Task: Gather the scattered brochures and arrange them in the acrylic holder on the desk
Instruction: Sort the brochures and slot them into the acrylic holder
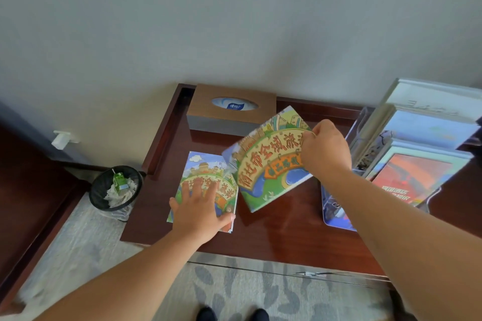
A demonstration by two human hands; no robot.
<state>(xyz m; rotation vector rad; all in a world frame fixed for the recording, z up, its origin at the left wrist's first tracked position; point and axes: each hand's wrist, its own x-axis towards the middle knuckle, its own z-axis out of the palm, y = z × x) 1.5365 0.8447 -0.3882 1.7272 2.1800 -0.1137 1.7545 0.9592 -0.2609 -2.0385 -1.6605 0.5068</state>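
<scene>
1. The left grip (198, 214), fingers spread flat, presses the flat brochure (206, 172) on the counter (287, 229), near left.
2. The right grip (323, 148) pinches the lifted brochure (266, 172), tilted above the counter, left of the acrylic holder (360, 122).

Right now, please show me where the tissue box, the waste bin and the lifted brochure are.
tissue box (203, 104), head view: brown top, left of the opening.
waste bin (97, 187), head view: black inner wall, left side.
lifted brochure (268, 161), head view: middle of the printed cover.

acrylic holder (357, 126) cropped (right edge), shoes (207, 315) cropped
</scene>
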